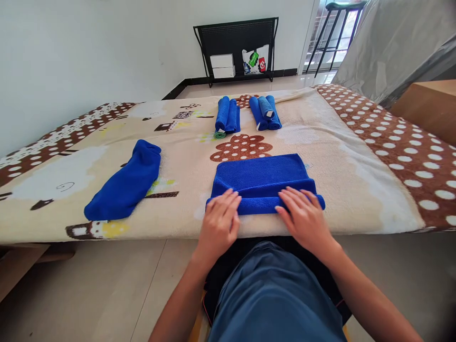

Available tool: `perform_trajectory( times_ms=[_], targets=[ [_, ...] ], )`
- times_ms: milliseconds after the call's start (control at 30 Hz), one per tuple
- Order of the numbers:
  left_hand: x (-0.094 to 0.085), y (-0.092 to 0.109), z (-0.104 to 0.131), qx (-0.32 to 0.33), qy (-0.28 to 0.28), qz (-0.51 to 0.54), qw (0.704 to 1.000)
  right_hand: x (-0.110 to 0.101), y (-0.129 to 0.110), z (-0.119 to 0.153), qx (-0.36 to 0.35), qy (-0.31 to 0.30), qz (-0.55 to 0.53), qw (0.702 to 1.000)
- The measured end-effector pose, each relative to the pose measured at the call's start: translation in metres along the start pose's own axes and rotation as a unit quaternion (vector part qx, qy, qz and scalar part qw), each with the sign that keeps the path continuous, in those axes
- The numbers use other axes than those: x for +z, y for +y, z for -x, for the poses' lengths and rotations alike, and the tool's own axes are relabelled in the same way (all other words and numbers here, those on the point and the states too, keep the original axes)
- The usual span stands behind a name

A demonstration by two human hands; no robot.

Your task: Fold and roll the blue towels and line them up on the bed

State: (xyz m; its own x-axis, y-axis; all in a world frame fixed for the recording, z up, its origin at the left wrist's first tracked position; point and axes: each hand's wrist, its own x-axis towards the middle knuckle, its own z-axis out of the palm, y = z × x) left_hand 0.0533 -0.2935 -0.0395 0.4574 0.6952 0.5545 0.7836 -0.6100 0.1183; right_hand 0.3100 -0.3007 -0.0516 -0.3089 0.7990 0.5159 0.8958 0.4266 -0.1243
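A blue towel (261, 172) lies in front of me near the bed's front edge. Its near side is turned into a roll, while the far part stays flat with a slanting fold across it. My left hand (218, 222) is closed over the left end of this roll, fingers bent on top. Toward the right end, my right hand (305, 221) grips the same roll, fingertips over it and thumb at the near side. Another blue cloth (125, 184) lies bunched up to the left, apart from both hands.
Beyond the towel, rolled blue towels lie in a left group (228, 115) and a right group (265, 113), one stacked on top. A patterned blanket (185, 166) covers the bed. Behind stand a black rack (235, 40) and a stool (337, 28); a cardboard box (427, 109) is at right.
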Motion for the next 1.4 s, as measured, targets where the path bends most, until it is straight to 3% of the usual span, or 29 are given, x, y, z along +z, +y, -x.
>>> perform_trajectory(
  times_ms=[67,167,367,433,533,600,667,733,833,967,1033,1100,1167,1300,1400],
  targets=[
    [0.006,0.011,-0.016,0.050,-0.067,0.046,0.995,0.005,-0.019,-0.012,-0.051,-0.035,-0.034,0.998],
    [0.011,0.012,-0.028,0.016,-0.124,0.063,0.990,0.009,-0.024,-0.020,-0.052,-0.054,-0.036,0.997],
    [-0.007,-0.025,0.004,-0.095,-0.090,0.018,0.991,0.000,0.038,0.008,0.068,-0.009,0.042,0.997],
    [-0.013,-0.030,0.013,-0.125,-0.070,-0.026,0.989,-0.004,0.048,0.014,0.092,-0.004,0.065,0.994],
    [-0.014,-0.019,0.007,-0.124,-0.033,-0.063,0.990,-0.005,0.034,0.008,0.091,0.005,0.069,0.993],
    [-0.009,-0.003,-0.007,-0.075,-0.032,-0.031,0.996,-0.002,0.011,-0.003,0.044,-0.011,0.032,0.998],
    [-0.001,0.012,-0.022,-0.002,-0.075,0.034,0.997,0.002,-0.013,-0.015,-0.014,-0.043,-0.015,0.999],
    [0.006,0.020,-0.034,0.030,-0.128,0.079,0.988,0.007,-0.026,-0.022,-0.035,-0.061,-0.040,0.997],
    [0.010,0.010,-0.033,-0.035,-0.141,0.060,0.988,0.009,-0.017,-0.019,0.005,-0.049,-0.026,0.998],
    [0.001,-0.021,-0.007,-0.120,-0.097,0.014,0.988,0.003,0.024,-0.002,0.084,-0.024,0.024,0.996],
    [-0.005,-0.027,0.001,-0.143,-0.073,-0.026,0.987,-0.001,0.034,0.003,0.104,-0.020,0.043,0.993],
    [-0.006,-0.020,-0.001,-0.146,-0.052,-0.066,0.986,-0.002,0.029,0.001,0.103,-0.019,0.046,0.993],
    [-0.002,-0.003,-0.012,-0.108,-0.055,-0.061,0.991,0.000,0.011,-0.008,0.074,-0.028,0.023,0.997],
    [0.014,0.022,-0.037,-0.006,-0.138,0.019,0.990,0.011,-0.026,-0.028,0.008,-0.067,-0.034,0.997],
    [0.019,0.008,-0.038,-0.063,-0.139,-0.001,0.988,0.016,-0.022,-0.030,0.046,-0.059,-0.018,0.997]
  ],
)
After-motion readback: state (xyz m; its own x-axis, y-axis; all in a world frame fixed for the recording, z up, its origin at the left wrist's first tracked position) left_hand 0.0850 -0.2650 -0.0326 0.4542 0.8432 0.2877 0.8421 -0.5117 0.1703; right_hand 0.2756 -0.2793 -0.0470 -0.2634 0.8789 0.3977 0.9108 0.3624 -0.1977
